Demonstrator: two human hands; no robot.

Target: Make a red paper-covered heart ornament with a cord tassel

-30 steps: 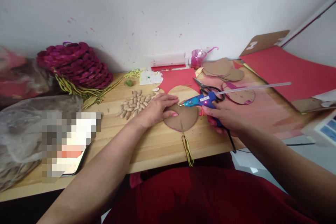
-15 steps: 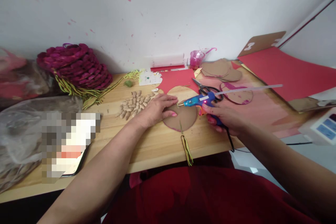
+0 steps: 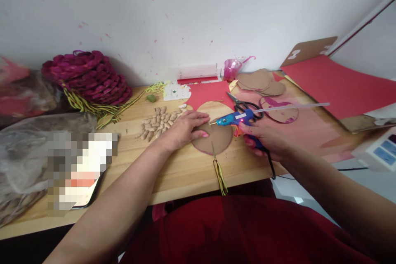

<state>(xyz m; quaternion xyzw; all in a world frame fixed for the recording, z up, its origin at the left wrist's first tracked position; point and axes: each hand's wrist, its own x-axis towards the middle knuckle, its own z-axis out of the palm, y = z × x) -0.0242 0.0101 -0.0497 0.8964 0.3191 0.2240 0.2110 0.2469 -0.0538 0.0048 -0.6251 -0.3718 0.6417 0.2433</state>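
Note:
My right hand [image 3: 266,138] is wrapped round the grip of a blue glue gun [image 3: 232,118], with a finger at its orange trigger. A long, pale glue stick [image 3: 293,107] juts from the back of the gun. The nozzle points left, over a round cardboard disc [image 3: 216,138] on the table. Fingers stretched, my left hand [image 3: 188,128] lies flat on the disc's left edge. A small yellow-green loop sits by the nozzle tip. From the disc's near edge hangs a yellow-green cord tassel [image 3: 220,177]. Left of my left hand is a pile of peanuts [image 3: 157,123].
Black-handled scissors [image 3: 244,105] lie just behind the glue gun. Cardboard discs [image 3: 260,81] and red paper [image 3: 340,86] are at the right. A stack of magenta peanut strings [image 3: 89,76] stands back left. A phone [image 3: 88,173] and a plastic bag [image 3: 34,148] lie front left.
The glue stick's rear end has moved slightly left, closer to the gun. Both hands and the disc stay in nearly the same place.

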